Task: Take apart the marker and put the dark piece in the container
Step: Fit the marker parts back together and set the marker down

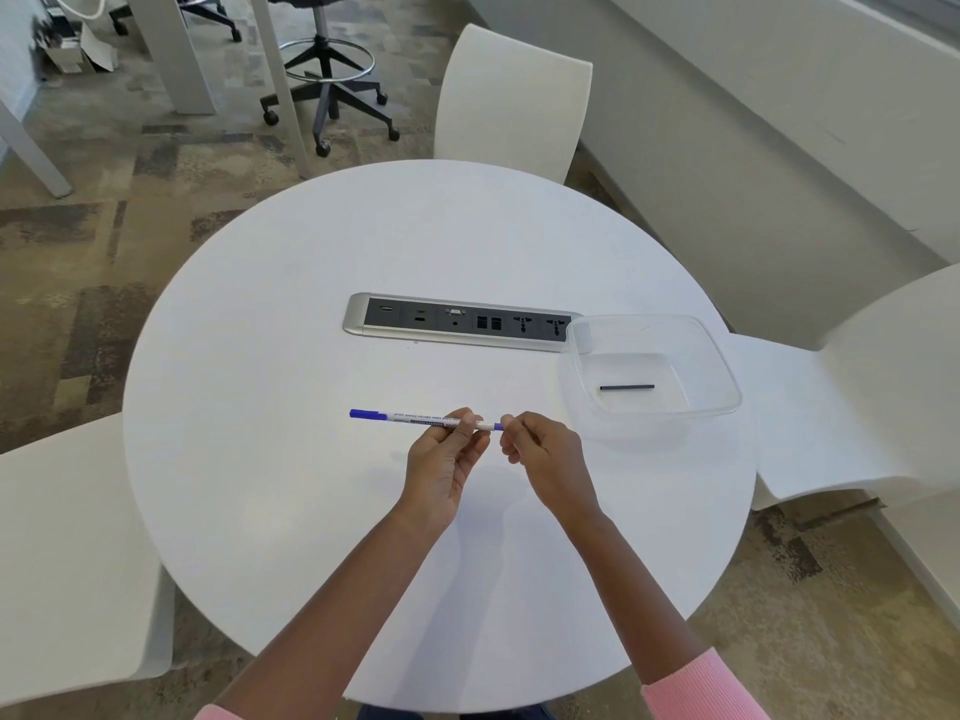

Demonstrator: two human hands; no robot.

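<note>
White round table [291,511], 3 chairs [514,96], patterned carpet [78,252], left hand [441,467] and right hand [548,459] pinching marker [415,419]

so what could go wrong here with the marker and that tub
The right hand only pinches the small blue end of the marker, so it may slip off or drop onto the table. The clear container sits near the table's edge beside that hand; a stray knock could tip out the dark piece.

The table [311,356] is smooth matt white, the container [719,366] clear glossy plastic, the socket strip [358,314] framed in brushed metal, the floor [78,241] mottled carpet.
</note>
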